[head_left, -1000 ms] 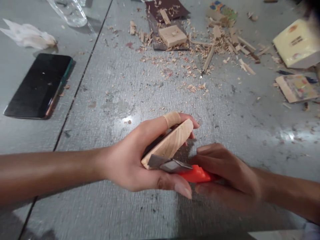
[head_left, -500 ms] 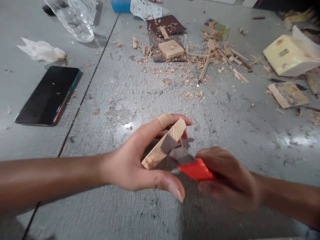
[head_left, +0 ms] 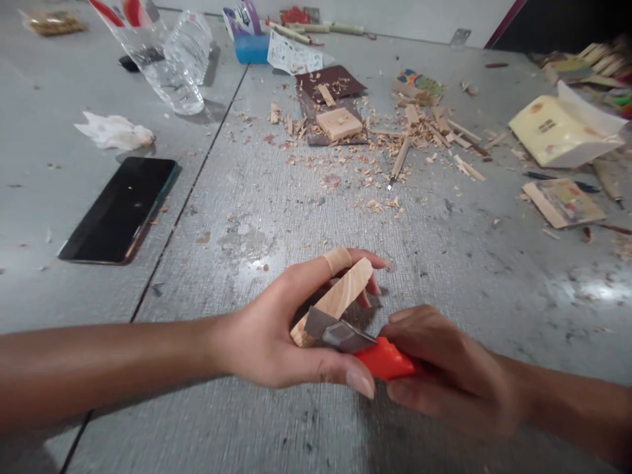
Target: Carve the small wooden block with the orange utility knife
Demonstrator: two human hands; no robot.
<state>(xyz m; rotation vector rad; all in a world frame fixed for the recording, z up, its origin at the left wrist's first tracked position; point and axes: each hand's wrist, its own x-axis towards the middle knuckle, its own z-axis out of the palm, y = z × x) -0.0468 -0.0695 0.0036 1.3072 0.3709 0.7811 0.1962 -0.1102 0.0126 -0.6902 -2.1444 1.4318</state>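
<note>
left hand (head_left: 301, 322) clamped on wood (head_left: 340, 296), wood tilted between thumb and fingers, over worktop (head_left: 237, 428). right hand (head_left: 449, 368) closed round red knife (head_left: 388, 359), blade across lower end of wood, just above left thumb. phone (head_left: 123, 210) left of both, flat, near tissue (head_left: 116, 131). block (head_left: 339, 123) on sandpaper (head_left: 328, 82) farther back, shavings (head_left: 375, 205) around.
</note>
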